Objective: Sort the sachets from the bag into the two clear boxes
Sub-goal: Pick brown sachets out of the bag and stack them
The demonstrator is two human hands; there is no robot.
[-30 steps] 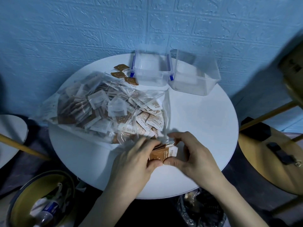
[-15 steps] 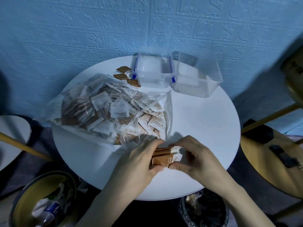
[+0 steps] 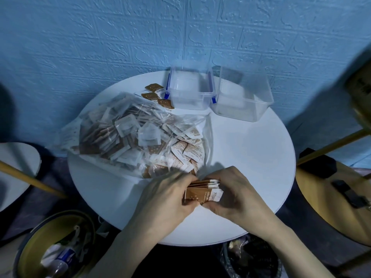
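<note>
A clear plastic bag (image 3: pixel 128 135) full of brown-and-white sachets lies on the left half of the round white table (image 3: pixel 251 157). At the table's near edge, just right of the bag's mouth, both hands grip a small stack of brown sachets (image 3: pixel 203 194). My left hand (image 3: pixel 164 199) holds its left end and my right hand (image 3: pixel 236 195) pinches its right end. Two clear boxes stand at the back: the left box (image 3: pixel 189 91) has blue clips, the right box (image 3: pixel 243 97) is larger. Neither box shows sachets inside.
Three loose brown sachets (image 3: pixel 156 95) lie left of the blue-clipped box. A yellow bin (image 3: pixel 54 247) with rubbish sits low at the left, a dark bag (image 3: pixel 251 257) under the table's front. A yellow chair (image 3: pixel 337 189) stands at the right, a blue wall behind.
Both hands keep hold of the sachet stack and have shifted it slightly, squaring it between them. The bag and boxes have not moved.
</note>
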